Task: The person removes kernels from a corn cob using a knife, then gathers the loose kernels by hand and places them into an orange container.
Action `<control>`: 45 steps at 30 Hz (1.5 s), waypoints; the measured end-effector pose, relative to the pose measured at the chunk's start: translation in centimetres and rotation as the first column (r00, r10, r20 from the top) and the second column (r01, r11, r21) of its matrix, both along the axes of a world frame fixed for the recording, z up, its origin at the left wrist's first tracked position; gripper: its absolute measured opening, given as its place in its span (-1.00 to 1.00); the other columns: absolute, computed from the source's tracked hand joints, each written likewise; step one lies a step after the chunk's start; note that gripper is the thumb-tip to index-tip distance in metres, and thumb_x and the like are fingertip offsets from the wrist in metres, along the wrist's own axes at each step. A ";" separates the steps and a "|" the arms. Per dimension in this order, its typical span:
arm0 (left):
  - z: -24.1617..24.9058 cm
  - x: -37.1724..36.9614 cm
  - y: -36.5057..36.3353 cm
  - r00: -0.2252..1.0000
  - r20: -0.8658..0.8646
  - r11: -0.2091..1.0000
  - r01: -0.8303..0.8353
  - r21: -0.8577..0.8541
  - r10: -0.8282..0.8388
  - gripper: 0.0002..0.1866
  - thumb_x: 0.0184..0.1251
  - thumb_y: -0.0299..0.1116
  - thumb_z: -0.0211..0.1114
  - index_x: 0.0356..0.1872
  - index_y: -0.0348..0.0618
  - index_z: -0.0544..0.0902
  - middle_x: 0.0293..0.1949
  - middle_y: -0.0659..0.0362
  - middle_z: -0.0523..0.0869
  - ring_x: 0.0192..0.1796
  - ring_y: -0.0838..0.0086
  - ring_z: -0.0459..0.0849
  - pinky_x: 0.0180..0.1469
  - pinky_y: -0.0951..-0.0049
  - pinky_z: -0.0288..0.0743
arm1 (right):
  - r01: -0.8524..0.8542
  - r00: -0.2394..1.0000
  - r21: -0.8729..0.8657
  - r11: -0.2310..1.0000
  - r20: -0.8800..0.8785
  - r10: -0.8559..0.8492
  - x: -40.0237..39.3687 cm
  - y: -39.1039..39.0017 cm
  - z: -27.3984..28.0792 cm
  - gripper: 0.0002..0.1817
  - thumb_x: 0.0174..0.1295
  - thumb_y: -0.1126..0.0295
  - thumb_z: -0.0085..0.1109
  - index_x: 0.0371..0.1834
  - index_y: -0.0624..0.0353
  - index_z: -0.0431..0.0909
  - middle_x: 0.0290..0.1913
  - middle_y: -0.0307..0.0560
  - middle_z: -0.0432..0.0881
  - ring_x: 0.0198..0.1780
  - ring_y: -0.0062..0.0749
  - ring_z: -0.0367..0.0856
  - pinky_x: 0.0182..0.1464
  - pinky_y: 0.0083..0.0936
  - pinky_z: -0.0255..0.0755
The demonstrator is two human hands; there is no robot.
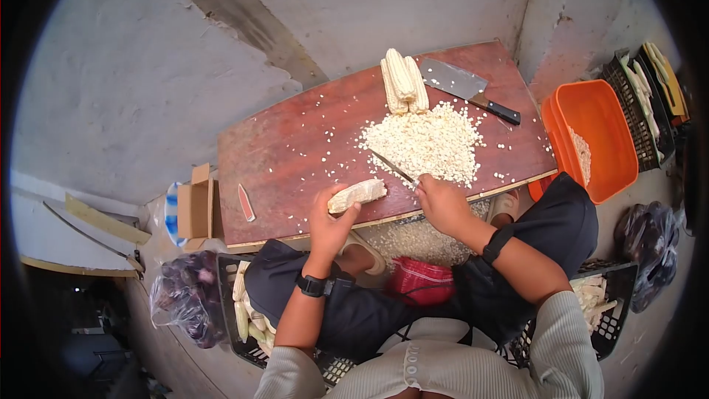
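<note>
Over the reddish table (258, 148), held a cob (363, 193) in the curled left hand (329, 223), a knife (393, 166) in the closed right hand (446, 207) near loose kernels (430, 142); seemed between strokes, needed fingers kept clear.

You could pass left of kernel pile (432, 144), over scattered kernels (329, 153); behind pile, corn cobs (405, 83) and cleaver (454, 80) block you; knife (393, 166) juts at pile's near-left edge; orange tubs (611, 133) stand right of pile, past table (277, 144) edge
</note>
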State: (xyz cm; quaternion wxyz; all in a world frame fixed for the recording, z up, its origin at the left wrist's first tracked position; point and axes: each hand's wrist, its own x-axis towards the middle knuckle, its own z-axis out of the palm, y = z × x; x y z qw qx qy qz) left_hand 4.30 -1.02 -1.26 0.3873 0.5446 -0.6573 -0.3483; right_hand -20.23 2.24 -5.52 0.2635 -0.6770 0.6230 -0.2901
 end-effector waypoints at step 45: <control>2.6 -4.6 -0.2 0.923 0.383 0.952 0.146 -0.268 -0.034 -0.72 0.01 -0.47 0.43 -0.27 -0.32 0.56 -0.35 0.02 0.54 -0.34 0.21 0.61 -0.31 0.34 0.54 | -0.119 0.972 -0.044 0.992 -0.210 0.107 3.4 1.3 6.3 -0.88 0.10 0.47 0.06 -0.35 0.24 0.35 -0.57 0.01 0.59 -0.54 -0.12 0.65 -0.55 -0.29 0.50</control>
